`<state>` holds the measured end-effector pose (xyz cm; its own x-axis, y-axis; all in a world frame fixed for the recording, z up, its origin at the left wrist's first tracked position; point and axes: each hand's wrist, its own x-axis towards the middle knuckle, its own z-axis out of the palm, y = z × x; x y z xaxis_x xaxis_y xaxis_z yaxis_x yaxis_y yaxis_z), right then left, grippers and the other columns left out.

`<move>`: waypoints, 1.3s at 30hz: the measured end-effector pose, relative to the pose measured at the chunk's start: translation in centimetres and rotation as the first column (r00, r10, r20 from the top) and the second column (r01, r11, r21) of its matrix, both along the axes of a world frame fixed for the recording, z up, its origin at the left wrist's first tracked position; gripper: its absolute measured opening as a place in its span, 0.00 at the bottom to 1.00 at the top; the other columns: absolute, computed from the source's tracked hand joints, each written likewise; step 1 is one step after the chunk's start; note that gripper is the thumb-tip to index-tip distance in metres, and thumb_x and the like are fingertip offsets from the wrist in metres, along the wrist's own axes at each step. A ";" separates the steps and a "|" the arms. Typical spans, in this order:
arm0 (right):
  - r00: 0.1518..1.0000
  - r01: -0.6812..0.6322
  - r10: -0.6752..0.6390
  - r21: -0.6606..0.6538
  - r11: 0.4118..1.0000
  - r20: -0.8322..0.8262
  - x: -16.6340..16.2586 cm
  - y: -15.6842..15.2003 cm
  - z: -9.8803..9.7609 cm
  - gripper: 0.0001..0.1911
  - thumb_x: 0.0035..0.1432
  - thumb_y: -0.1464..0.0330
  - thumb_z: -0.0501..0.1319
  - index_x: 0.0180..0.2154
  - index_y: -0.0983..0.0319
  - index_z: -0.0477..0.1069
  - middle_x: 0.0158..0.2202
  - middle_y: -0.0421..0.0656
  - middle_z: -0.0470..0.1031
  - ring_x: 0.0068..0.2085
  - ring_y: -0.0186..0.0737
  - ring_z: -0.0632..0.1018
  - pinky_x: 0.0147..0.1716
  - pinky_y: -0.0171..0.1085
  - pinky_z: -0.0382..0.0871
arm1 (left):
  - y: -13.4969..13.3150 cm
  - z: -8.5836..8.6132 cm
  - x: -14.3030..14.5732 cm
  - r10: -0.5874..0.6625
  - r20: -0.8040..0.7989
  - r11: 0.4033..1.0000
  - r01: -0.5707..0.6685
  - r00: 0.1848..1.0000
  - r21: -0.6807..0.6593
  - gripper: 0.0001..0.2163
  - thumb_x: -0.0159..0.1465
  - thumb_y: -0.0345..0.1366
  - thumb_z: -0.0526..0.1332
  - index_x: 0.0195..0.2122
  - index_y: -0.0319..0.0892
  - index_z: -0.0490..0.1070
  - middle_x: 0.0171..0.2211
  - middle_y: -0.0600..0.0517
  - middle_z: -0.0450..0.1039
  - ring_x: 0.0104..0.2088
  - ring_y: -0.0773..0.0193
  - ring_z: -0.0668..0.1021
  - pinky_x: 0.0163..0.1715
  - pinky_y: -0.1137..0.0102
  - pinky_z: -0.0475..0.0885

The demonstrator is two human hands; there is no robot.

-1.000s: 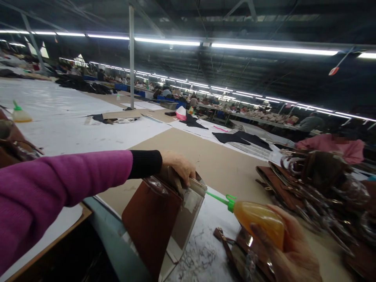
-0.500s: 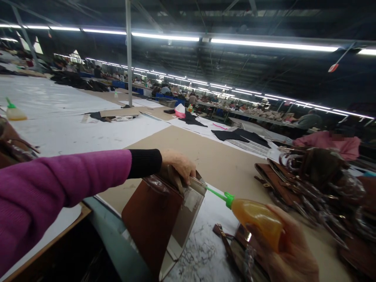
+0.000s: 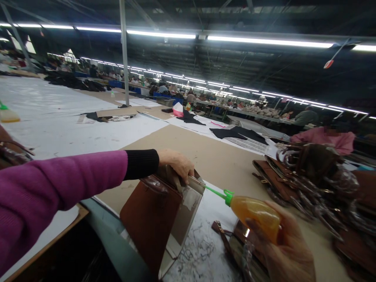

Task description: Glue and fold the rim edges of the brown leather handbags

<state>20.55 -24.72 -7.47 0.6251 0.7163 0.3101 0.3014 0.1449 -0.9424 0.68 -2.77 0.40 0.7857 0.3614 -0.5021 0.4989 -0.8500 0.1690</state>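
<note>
My left hand [image 3: 178, 163] grips the upper edge of a brown bag [image 3: 151, 219], its fingers closed over the rim. The bag stands tilted at the table's near side, its pale inner side turned to the right. In my right hand [image 3: 289, 243] is a squeeze bottle [image 3: 255, 215] of amber liquid with a long green nozzle. The nozzle's tip meets the bag's upper edge, just right of my left fingers. Below the bottle lies another bag piece [image 3: 232, 243] with a strap and buckle, partly hidden by my right hand.
Brown bags with plastic-wrapped handles [image 3: 305, 188] are heaped on the right. Dark cut pieces [image 3: 235, 133] lie farther back on the table. A second green-tipped bottle [image 3: 8, 114] stands at far left. A person in pink [image 3: 326, 139] sits beyond the heap. An open drawer [image 3: 67, 243] is at lower left.
The whole view has shifted slightly, so things appear a little farther left. Both hands keep their holds, and the nozzle stays at the bag's edge.
</note>
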 end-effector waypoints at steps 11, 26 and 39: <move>0.999 0.044 -0.042 -0.062 0.997 0.028 -2.2 -0.8 1.2 0.32 0.41 0.49 0.71 0.45 0.58 0.71 0.41 0.43 0.78 0.42 0.53 0.78 0.45 0.40 0.74 | -0.1 -0.1 0.0 0.009 0.001 1.000 -0.009 1.000 0.010 0.12 0.58 0.38 0.61 0.42 0.43 0.77 0.38 0.49 0.79 0.31 0.63 0.74 0.25 0.71 0.63; 0.997 -0.069 0.067 -0.068 0.995 -0.041 1.1 0.3 -1.3 0.38 0.38 0.55 0.75 0.50 0.59 0.69 0.44 0.45 0.77 0.42 0.50 0.78 0.38 0.33 0.75 | -0.4 0.0 -0.1 -0.012 0.001 1.000 0.012 1.000 0.006 0.12 0.59 0.37 0.59 0.43 0.43 0.76 0.38 0.49 0.78 0.33 0.63 0.74 0.27 0.72 0.64; 0.999 -0.048 0.052 -0.159 0.986 0.018 -0.3 0.0 0.8 0.33 0.40 0.51 0.72 0.45 0.60 0.71 0.37 0.44 0.79 0.34 0.51 0.79 0.37 0.40 0.77 | -0.2 -0.4 -0.2 -0.009 0.023 1.000 0.008 1.000 0.011 0.15 0.58 0.39 0.59 0.45 0.44 0.76 0.39 0.49 0.78 0.34 0.61 0.75 0.29 0.71 0.65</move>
<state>20.26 -24.74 -6.63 0.5816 0.7876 0.2035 0.3187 0.0095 -0.9478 0.53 -2.97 -0.03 0.8002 0.3602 -0.4795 0.4877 -0.8561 0.1709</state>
